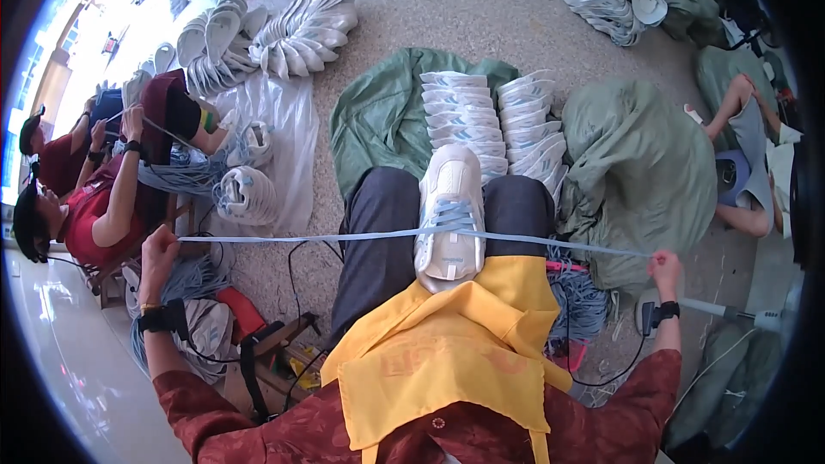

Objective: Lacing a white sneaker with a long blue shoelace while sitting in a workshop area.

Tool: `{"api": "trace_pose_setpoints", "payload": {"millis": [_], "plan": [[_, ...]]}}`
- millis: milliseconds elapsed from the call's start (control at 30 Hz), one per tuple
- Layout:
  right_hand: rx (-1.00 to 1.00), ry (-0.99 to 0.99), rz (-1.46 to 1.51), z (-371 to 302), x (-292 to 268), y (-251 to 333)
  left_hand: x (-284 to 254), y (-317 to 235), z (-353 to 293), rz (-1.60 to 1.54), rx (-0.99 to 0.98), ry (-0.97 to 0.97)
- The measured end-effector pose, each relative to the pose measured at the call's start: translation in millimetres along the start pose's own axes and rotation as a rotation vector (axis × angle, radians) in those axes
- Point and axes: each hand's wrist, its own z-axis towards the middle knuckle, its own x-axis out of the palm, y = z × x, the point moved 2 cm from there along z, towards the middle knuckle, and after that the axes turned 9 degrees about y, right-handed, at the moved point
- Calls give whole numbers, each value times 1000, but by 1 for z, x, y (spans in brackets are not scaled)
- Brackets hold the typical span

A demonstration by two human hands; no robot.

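Observation:
A white shoe upper (pixel 450 198) rests between my knees, its toe pointing away from me. Light blue shoelace (pixel 443 213) crosses its eyelets. One lace end runs taut to the left, where my left hand (pixel 158 251) pinches it at arm's length. Out to the right, my right hand (pixel 663 268) grips the other end, also pulled straight. Both hands are closed, well apart from the shoe and at about the same height. A yellow apron (pixel 443 352) covers my lap behind the shoe.
Stacked white shoe uppers (pixel 464 120) lie ahead on green cloth (pixel 378 112). A green sack (pixel 640 180) stands to the right. Blue laces (pixel 583 301) hang by my right thigh. Co-workers (pixel 103 198) sit at left; another person (pixel 743 155) is at far right. Cables trail from wrist straps.

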Motion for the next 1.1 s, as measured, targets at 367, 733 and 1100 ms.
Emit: {"api": "trace_pose_setpoints", "payload": {"millis": [367, 733, 1100], "plan": [[-40, 420, 696, -26, 24, 204, -17, -125, 51, -208, 168, -237], [-173, 888, 807, -149, 90, 380, 137, -226, -4, -686, 49, 638], [-554, 523, 622, -127, 152, 437, 194, -332, -20, -547, 417, 466]]}}
